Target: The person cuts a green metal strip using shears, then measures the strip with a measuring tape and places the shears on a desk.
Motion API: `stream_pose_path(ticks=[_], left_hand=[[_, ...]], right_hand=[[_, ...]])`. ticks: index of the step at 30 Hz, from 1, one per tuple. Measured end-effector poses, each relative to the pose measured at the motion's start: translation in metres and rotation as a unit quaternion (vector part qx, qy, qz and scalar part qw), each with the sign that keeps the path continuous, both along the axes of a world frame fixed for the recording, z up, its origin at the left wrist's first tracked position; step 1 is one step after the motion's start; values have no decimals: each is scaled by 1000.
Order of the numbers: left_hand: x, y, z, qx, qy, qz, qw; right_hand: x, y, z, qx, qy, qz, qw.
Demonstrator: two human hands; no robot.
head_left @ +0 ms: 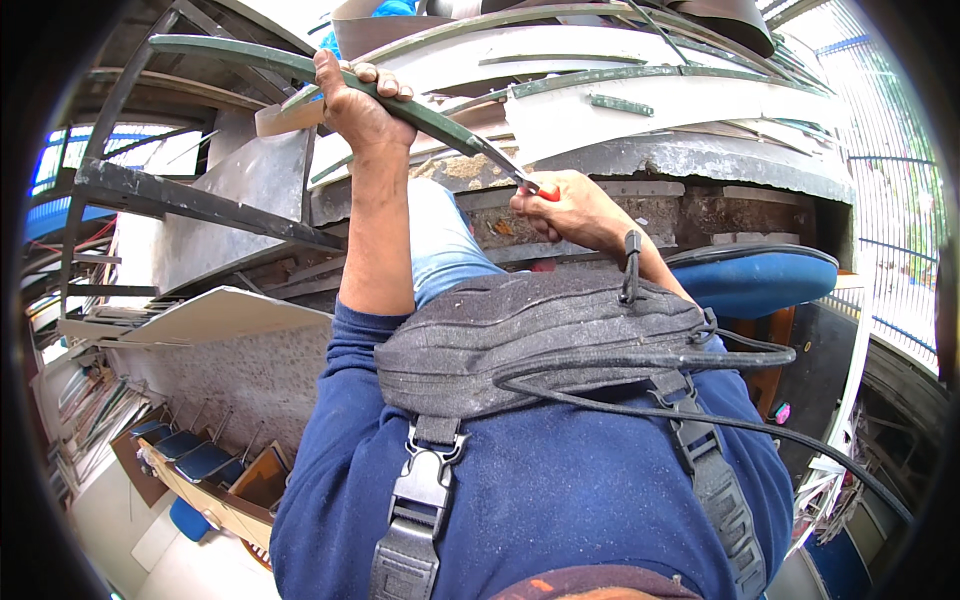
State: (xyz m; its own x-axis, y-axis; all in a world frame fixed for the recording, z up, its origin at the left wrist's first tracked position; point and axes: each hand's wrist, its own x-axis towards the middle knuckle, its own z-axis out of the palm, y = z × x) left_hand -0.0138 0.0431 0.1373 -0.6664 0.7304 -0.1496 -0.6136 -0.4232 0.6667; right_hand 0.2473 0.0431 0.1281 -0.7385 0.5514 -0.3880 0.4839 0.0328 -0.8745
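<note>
My left hand [365,105], raised at the upper left, is closed round a long, slightly curved dark green strip [440,127]. The strip runs from the upper left down toward my right hand [570,212]. That hand is closed round a red-handled metal hand tool [545,191], whose grey metal end meets the strip's lower right end. My fingers cover much of the tool, so its exact kind cannot be told. Below both hands, a black padded bag [530,335] with straps and a cable lies across my chest.
Ahead is a worktop [740,160] piled with white sheets and long strips, among them a short green piece [621,104]. A blue seat [750,282] stands at the right. Dark metal framing [190,207] reaches in from the left, above a pale board [220,318].
</note>
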Motion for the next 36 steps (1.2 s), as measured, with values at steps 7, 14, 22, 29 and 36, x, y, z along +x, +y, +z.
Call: stream_pose_path(ticks=[7,14,22,29,36], left_hand=[[3,5,10,50,44,-32,997],[-3,-3,8,50,33,-30,998],[5,0,12,42,54,-16,998],[6,2,12,121,-28,-63,990],[8,10,9,-3,2,-6,1000]], right_hand=[[11,0,3,-299,106,40,948],[10,0,-3,-298,64,42,951],[13,8,-9,-244,58,55,966],[14,4,-6,-347,95,55,931],[11,1,-4,-171,49,30,984]])
